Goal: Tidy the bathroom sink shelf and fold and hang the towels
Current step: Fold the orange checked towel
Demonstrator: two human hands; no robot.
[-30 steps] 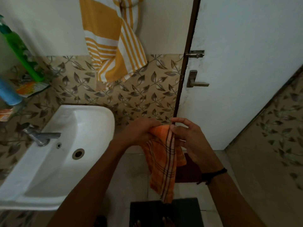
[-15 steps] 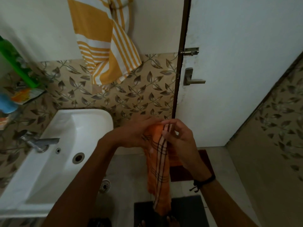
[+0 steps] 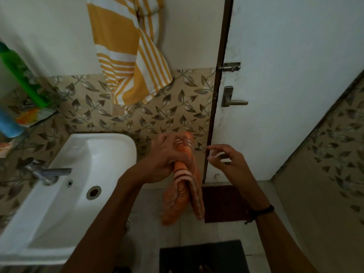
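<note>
**Orange towel in the left hand, right hand free**

Here is the orange checked towel (image 3: 183, 186), bunched into a narrow roll and held in the air in front of the person, between the white sink (image 3: 78, 174) and the door (image 3: 295, 75). The left hand (image 3: 167, 154) grips its upper part, fingers curled right round the cloth, and the white-and-dark stripes show just past the knuckles. Below the grip the towel hangs doubled, two loose ends dangling above the floor tiles.

The right hand (image 3: 226, 160) hovers just beside the towel, not touching it. Its fingers are loosely bent and spread, and it holds nothing. A black wristband (image 3: 264, 210) sits on that wrist.

Moving outward, a maroon mat (image 3: 222, 203) lies on the floor at the foot of the door, and a dark mat (image 3: 202, 257) is nearer the person's feet. Up on the wall, a yellow-and-white striped towel (image 3: 126, 56) hangs over the leaf-patterned tiles, one corner drooping lower than the rest. The door shows a metal lever handle (image 3: 232, 99) with a bolt latch (image 3: 230, 67) above it. Far left, above the tap (image 3: 49, 172), a green bottle (image 3: 21, 73) and a blue bottle (image 3: 9, 123) stand by the sink; the shelf under them is hard to make out.
</note>
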